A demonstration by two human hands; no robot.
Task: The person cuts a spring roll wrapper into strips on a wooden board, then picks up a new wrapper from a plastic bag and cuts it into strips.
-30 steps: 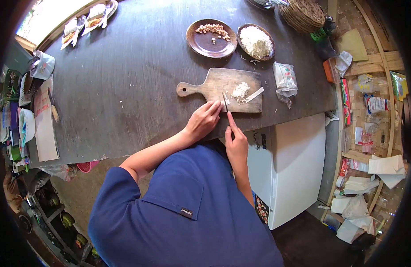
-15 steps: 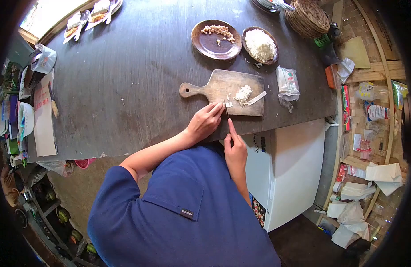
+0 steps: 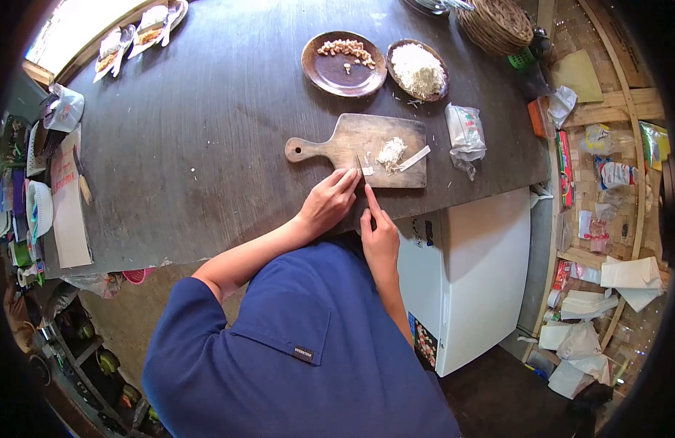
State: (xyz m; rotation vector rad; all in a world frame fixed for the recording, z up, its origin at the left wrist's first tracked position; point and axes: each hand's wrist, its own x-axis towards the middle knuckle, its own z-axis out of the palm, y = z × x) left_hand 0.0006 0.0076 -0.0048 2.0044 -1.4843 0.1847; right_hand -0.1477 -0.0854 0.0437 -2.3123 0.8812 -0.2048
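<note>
A wooden cutting board (image 3: 344, 137) with a round-holed handle lies near the table's front edge. On it are a heap of thin white shreds (image 3: 391, 152) and a flat pale strip (image 3: 415, 158). My left hand (image 3: 330, 198) is at the board's front edge, fingertips pressed together on a small white piece (image 3: 367, 171). My right hand (image 3: 381, 237) is closed round a knife, index finger stretched along it. The knife blade (image 3: 361, 163) stands beside my left fingertips, over the board; its handle is hidden in my hand.
Behind the board are a brown plate with small tan pieces (image 3: 344, 79) and a bowl of white shreds (image 3: 418, 70). A plastic packet (image 3: 465, 135) lies to the right. Another knife (image 3: 83, 179) lies on cardboard (image 3: 69, 212) at far left. A white fridge (image 3: 483, 270) stands below.
The whole view has shifted slightly, so table items appear a little further left. The knife blade now shows more above my left fingertips. Both hands keep their hold.
</note>
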